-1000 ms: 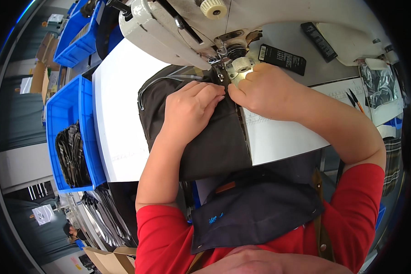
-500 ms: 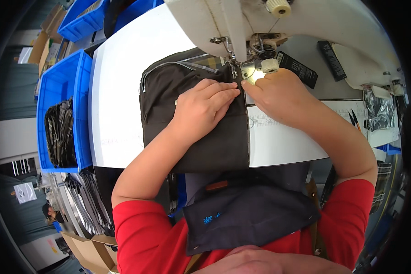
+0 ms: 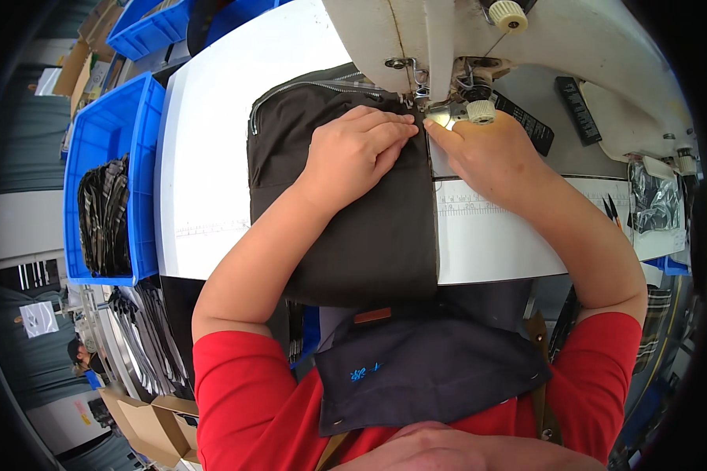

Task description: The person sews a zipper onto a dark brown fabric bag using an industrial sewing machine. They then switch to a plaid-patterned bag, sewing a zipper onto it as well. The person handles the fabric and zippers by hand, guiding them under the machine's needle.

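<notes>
A dark brown fabric piece (image 3: 353, 251) with a metal zipper (image 3: 291, 88) near its far end lies on the white table, its right edge running up to the sewing machine's (image 3: 487, 31) presser foot. My left hand (image 3: 353, 149) lies flat on the fabric, fingers together and stretched toward that edge. On the other side of the edge, my right hand (image 3: 491, 153) is close to the presser foot, its thumb tip at the seam. Its other fingers are partly hidden behind the machine's white knob (image 3: 480, 112). A small lamp lights the spot at the needle.
A blue bin (image 3: 145, 180) holding folded dark fabric (image 3: 104, 220) stands left of the table (image 3: 204, 157). Right of the needle are two black labelled cards or boxes (image 3: 577, 111). Pointed tools (image 3: 611, 210) and a clear plastic bag (image 3: 653, 196) lie at the right.
The fabric has moved away from me, bringing the zipper's right end in under the presser foot. Both hands have moved slightly forward with it.
</notes>
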The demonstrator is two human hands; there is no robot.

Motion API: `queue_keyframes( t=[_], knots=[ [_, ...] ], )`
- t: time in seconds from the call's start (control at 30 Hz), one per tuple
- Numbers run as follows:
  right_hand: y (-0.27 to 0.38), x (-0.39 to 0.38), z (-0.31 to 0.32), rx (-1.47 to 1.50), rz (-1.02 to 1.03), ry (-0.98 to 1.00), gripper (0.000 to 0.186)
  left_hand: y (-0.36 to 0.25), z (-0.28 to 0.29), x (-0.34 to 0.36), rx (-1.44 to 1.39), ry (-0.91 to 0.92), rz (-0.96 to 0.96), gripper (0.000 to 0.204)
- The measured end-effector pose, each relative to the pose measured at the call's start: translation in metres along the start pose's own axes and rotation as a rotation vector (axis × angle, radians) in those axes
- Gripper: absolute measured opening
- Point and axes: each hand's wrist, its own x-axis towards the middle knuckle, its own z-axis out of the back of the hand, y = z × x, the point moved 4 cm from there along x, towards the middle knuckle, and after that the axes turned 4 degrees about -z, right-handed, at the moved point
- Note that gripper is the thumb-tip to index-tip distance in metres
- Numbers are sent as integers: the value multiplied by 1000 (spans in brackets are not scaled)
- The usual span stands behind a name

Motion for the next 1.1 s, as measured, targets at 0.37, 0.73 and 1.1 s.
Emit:
queue_keyframes(
  t=[0.37,0.73,1.1],
  knots=[
    [-4,0,6,0,13,-35,24,4,6,8,-73,47,5,19],
    [-6,1,6,3,16,-38,9,-2,8,9,-102,142,-86,17],
    [-1,5,3,155,46,-95,13,0,10,6,-117,118,-52,15]
  ],
)
